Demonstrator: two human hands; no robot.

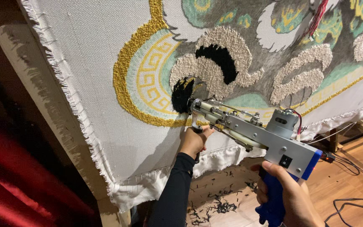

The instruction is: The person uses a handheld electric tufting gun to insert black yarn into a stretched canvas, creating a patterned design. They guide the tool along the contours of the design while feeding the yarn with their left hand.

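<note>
Firmly in both grips: tufting gun (248,130).

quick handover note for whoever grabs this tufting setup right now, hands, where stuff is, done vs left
Left hand: grips the front handle under the silver tufting gun.
Right hand: wrapped round the gun's blue grip.
Gun tip is pressed into the lower black yarn patch on the white cloth stretched over the wooden frame.
Done: gold border, beige curls, upper black patch.
Left: grey and pale green areas look untufted.
Yarn clippings lie on the floor.
</note>
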